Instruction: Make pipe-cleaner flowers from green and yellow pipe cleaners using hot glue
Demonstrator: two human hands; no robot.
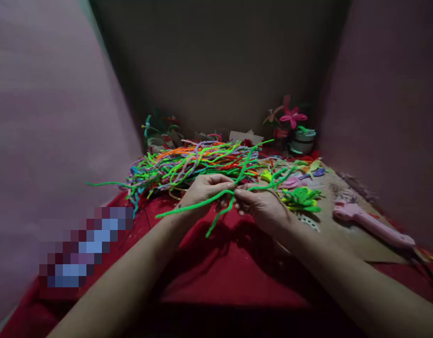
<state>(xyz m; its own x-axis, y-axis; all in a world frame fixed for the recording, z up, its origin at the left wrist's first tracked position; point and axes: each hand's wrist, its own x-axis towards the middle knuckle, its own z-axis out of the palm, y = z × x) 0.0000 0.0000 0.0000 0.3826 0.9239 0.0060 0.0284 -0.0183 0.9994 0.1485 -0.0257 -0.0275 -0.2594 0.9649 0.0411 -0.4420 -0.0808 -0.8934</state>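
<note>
Several green pipe cleaners (195, 205) cross between my two hands, their fuzzy ends sticking out in different directions. My left hand (211, 188) pinches them near the crossing, thumb and forefinger pressed together. Close against it, the fingers of my right hand (260, 202) are closed on the same crossing from the other side. Both hands are held above the front of the red cloth. Just behind them lies a large heap of multicoloured pipe cleaners (202, 162). The exact join of the green stems is partly covered by my fingertips.
On the right, a cardboard sheet (360, 244) bears a pink glue gun (374, 223), green leaf shapes (302, 198) and coloured petal shapes (311, 169). Potted pipe-cleaner flowers (293, 117) stand at the back. A red cloth (237, 281) covers the table; a blurred-out object (93, 244) lies left.
</note>
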